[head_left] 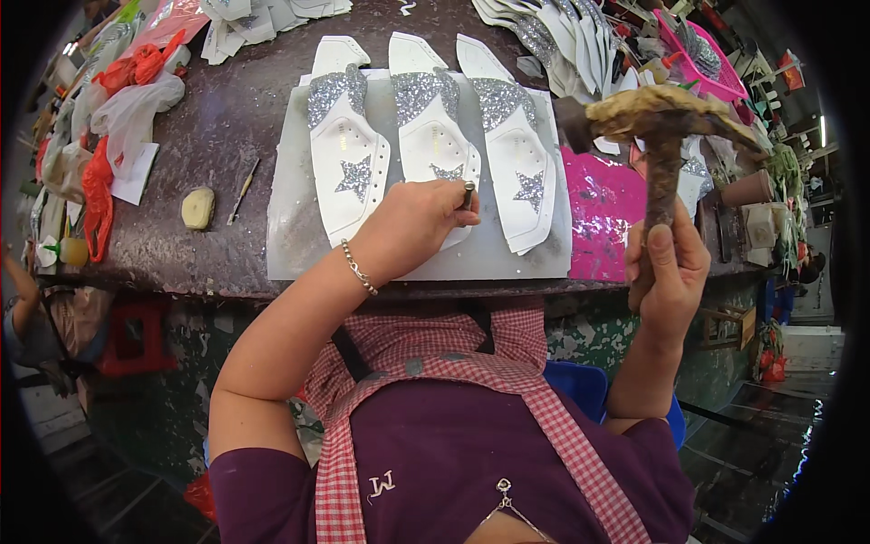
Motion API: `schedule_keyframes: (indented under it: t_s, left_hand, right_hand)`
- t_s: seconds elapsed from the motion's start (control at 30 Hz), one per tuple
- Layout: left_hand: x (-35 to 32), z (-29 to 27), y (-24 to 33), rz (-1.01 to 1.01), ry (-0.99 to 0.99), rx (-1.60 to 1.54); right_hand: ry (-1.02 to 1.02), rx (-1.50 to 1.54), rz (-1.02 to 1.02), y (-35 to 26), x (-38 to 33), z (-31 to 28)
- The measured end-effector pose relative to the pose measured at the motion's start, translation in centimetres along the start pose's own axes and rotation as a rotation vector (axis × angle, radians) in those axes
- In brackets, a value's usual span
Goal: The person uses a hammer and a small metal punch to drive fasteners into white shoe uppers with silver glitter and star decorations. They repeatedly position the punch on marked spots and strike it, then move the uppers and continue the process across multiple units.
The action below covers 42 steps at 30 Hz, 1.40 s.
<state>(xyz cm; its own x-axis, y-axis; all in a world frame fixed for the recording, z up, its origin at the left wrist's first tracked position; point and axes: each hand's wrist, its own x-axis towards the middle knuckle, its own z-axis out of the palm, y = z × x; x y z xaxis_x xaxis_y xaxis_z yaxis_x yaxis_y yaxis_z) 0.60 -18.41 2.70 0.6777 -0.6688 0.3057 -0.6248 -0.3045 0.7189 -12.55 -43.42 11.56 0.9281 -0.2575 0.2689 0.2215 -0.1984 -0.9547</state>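
Three white shoe uppers with silver glitter bands and stars lie side by side on a pale cutting board: the left upper, the middle upper and the right upper. My left hand is closed around a short metal punch, held at the eyelet edge of the middle upper. Its lower end is hidden by my fingers. Off to the right, my right hand grips a hammer by the handle. The hammer's head is raised, wrapped in something yellowish, and apart from the punch.
A lump of yellowish material and a thin tool lie left of the board. Plastic bags crowd the far left. At the back right are stacked glitter pieces and a pink basket. A magenta sheet adjoins the board.
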Motion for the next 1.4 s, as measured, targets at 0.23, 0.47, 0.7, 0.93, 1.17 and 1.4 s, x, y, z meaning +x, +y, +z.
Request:
schedule_keyframes:
  t_s: [0.23,0.47,0.7,0.93,1.17,1.4]
  left_hand:
    - [0.2,1.6,0.9,0.032,0.084,0.103]
    - [-0.1,1.5,1.0,0.036,0.033,0.21]
    - [0.6,1.0,1.2,-0.426,0.191,-0.427]
    - [6.9,3.3,3.1,-0.187,0.104,-0.268]
    - [13.9,7.9,1.6,-0.182,0.066,0.037]
    - [13.6,8.1,1.4,-0.252,0.064,-0.1]
  right_hand:
    - [0.056,0.307,-0.418,-2.2,0.3,-0.5]
    - [-0.159,-0.791,-0.308,-0.5,0.3,0.0]
    - [0.052,-0.29,0.123,2.5,-2.6,-3.5]
    - [0.255,-0.084,0.263,6.3,-4.2,-5.8]
    - [0.276,-0.033,0.296,7.4,-4.3,-7.6]
    - [0.302,0.041,0.319,8.9,-4.2,-8.9]
